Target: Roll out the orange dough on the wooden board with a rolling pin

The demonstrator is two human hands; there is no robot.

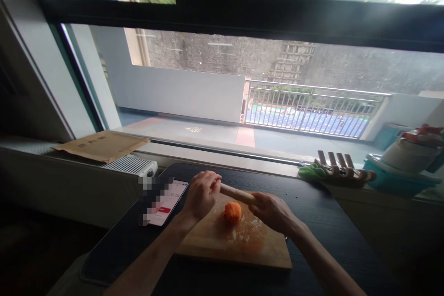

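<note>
A wooden rolling pin (237, 194) spans the space between my two hands, over the far part of a wooden cutting board (204, 240). My left hand (204, 189) is closed around its left end, and my right hand (268, 208) grips the right end. Just on the near side of the pin, a rounded lump of orange dough (232, 212) sits on the board. White flour (244, 233) and an orange smear mark the wood beside it. Whether the pin touches the dough I cannot tell; a small gap seems to show between them.
The board lies on a black table (128, 245). Left of my left hand is a phone (169, 203) with its screen lit. A brown paper envelope (104, 144) rests on a radiator. Along the window sill are a green cloth (311, 172), a brown rack (342, 166) and a teal basin (395, 178).
</note>
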